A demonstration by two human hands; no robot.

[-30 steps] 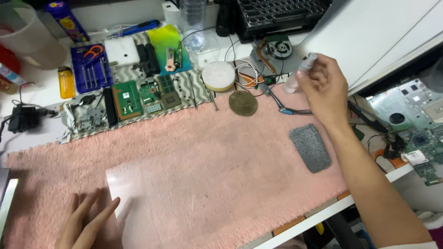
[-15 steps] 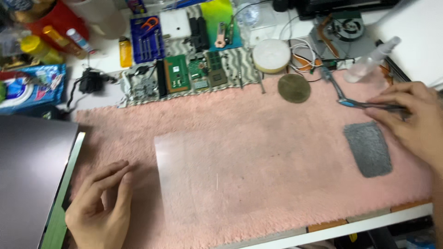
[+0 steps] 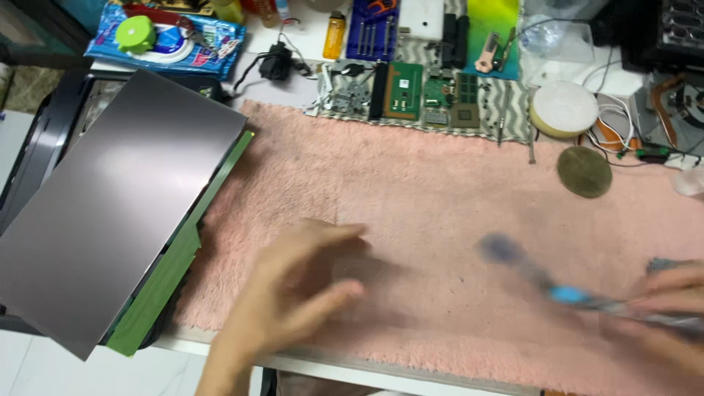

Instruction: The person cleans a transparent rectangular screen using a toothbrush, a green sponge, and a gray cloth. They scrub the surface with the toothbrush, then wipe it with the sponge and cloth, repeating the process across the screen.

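Note:
My left hand [image 3: 293, 293] hovers blurred over the near part of a pink fluffy towel [image 3: 440, 169], fingers spread and holding nothing. A clear plastic sheet [image 3: 418, 235] lies faintly visible on the towel by its fingertips; whether they touch it I cannot tell. At the lower right, my right hand [image 3: 671, 308] grips a thin dark tool with a blue grip [image 3: 565, 295]. The tool's blurred tip points left above the towel.
A large grey flat panel [image 3: 110, 198] lies tilted at the left on a green board [image 3: 165, 282]. Behind the towel are circuit boards [image 3: 405, 89], a white round tub [image 3: 563, 108], a brown disc [image 3: 584, 171], a yellow lighter [image 3: 334, 35] and a blue packet [image 3: 183, 44].
The view has swung left, bringing the grey panel into sight. My right hand has come down from the back of the table with the blue-gripped tool. My left hand has moved right over the towel.

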